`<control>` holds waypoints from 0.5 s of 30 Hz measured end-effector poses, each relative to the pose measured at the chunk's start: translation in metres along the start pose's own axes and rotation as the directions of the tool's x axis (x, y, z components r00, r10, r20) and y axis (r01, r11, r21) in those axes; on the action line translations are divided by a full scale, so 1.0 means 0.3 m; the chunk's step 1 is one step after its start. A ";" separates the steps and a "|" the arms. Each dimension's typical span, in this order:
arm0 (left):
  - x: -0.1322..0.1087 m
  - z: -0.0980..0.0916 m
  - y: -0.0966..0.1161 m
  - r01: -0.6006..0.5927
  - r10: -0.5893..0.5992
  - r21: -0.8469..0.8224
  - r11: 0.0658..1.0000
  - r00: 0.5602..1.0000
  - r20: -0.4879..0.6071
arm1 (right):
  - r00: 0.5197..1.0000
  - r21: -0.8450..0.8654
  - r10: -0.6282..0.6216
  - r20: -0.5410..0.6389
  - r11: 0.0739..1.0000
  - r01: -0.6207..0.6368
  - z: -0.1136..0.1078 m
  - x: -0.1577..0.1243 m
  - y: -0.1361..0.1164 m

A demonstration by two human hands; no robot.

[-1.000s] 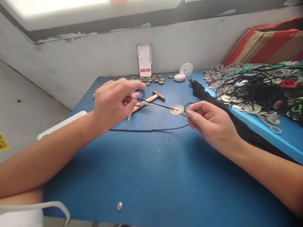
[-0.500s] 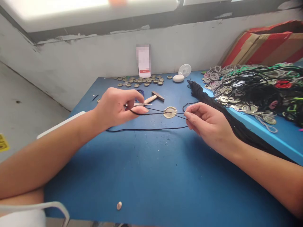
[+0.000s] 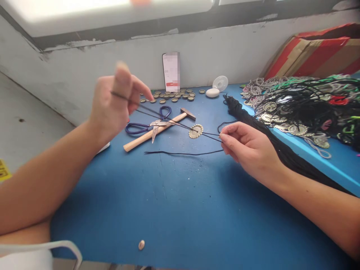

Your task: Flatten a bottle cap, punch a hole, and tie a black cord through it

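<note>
A flattened bottle cap hangs in the air on two strands of black cord, which pass through its middle. My left hand, slightly blurred, is raised on the left with the cord's loop caught round its thumb. On the other side of the cap, the fingertips of my right hand pinch both strands. A loose cord end trails leftward from that hand over the table. Scissors with blue handles lie open across a hammer behind the cord.
Several bottle caps lie before a phone leaning on the wall. A white case stands beside them. To the right are a black cord bundle, a heap of corded caps and a cardboard box. A small button-like piece sits near the front edge.
My left hand has moved up and left, stretching the loop and uncovering the scissors and hammer. The cap has shifted slightly left. The loose cord end now shows. My right hand stays put.
</note>
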State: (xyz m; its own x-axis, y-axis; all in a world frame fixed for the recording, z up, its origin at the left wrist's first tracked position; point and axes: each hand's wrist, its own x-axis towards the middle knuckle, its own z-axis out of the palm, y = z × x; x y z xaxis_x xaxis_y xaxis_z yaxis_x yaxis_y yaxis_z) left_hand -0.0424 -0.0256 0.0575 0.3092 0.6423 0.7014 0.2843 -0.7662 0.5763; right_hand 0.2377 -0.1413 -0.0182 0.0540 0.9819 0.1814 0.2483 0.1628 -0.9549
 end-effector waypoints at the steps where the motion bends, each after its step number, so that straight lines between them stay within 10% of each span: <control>1: 0.001 -0.012 -0.020 -0.111 0.108 0.156 0.982 0.994 0.027 | 1.000 -0.003 0.001 0.000 1.000 -0.001 -0.001 0.001 0.001; 3: 0.019 -0.039 -0.056 -0.160 0.175 0.244 0.956 0.984 -0.039 | 1.000 -0.008 0.001 0.001 1.000 -0.001 0.000 0.000 0.001; 5: 0.051 -0.064 -0.073 0.101 -0.102 -0.015 0.995 0.991 -0.083 | 1.000 -0.013 -0.001 0.005 1.000 0.001 0.003 -0.005 -0.002; 8: 0.096 -0.090 -0.065 0.439 -0.357 -0.317 0.841 0.890 0.285 | 1.000 -0.021 -0.004 0.016 1.000 0.004 0.006 -0.013 -0.007; 11: 0.102 -0.093 -0.049 0.433 -0.292 -0.285 0.855 0.857 0.425 | 1.000 -0.033 0.000 0.009 0.999 0.000 0.003 -0.013 -0.009; 15: 0.067 -0.086 -0.073 0.274 -0.296 0.157 0.949 0.946 0.132 | 1.000 -0.042 0.007 -0.012 0.999 -0.007 -0.005 0.000 -0.001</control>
State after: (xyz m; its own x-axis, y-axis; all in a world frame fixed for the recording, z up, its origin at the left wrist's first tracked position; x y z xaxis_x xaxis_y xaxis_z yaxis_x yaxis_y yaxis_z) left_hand -0.0660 0.0034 0.0698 0.3285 0.8369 0.4378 0.4967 -0.5473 0.6736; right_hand 0.2391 -0.1415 -0.0174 0.0669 0.9818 0.1777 0.2885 0.1514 -0.9454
